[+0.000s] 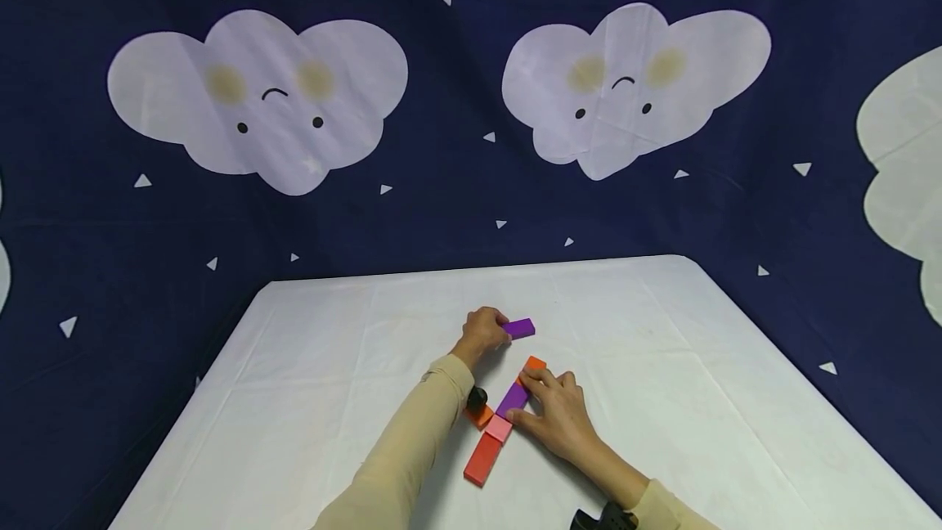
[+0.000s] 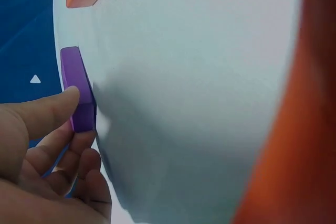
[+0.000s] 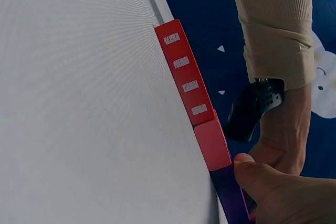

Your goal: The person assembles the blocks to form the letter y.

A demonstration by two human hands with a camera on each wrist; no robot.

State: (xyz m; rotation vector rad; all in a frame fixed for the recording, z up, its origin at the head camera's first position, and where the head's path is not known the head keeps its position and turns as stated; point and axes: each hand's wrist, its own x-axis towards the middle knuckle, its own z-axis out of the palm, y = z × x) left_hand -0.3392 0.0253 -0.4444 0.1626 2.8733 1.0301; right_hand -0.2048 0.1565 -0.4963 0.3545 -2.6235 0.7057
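White cloth covers the table (image 1: 662,399), seen from above by a person seated at its near edge. Nearest the viewer, a red block (image 1: 482,459) lies flat, the near end of a slanted row. Touching its far end is a pink block (image 1: 499,428), then a purple block (image 1: 513,399), with an orange block (image 1: 534,364) at the far end. Another orange block (image 1: 480,416) peeks out just left of the row, partly hidden by the left wrist.

The right hand (image 1: 555,411) rests on the right side of this row, fingers fairly straight, the fingertips touching the purple block and the orange block beyond it. In the right wrist view the thumb (image 3: 257,174) presses the purple block's side where it meets the pink one; nothing is grasped, so this grip is loose.

Farther away, the left hand (image 1: 483,334), in a beige sleeve (image 1: 412,448), reaches across. Its grip pinches the near left end of a second purple block (image 1: 521,328), thumb on one face and fingers on the other, the block at the table surface, apart from the row.

Beyond the table hangs a dark blue backdrop (image 1: 456,203) printed with white smiling clouds (image 1: 257,96).
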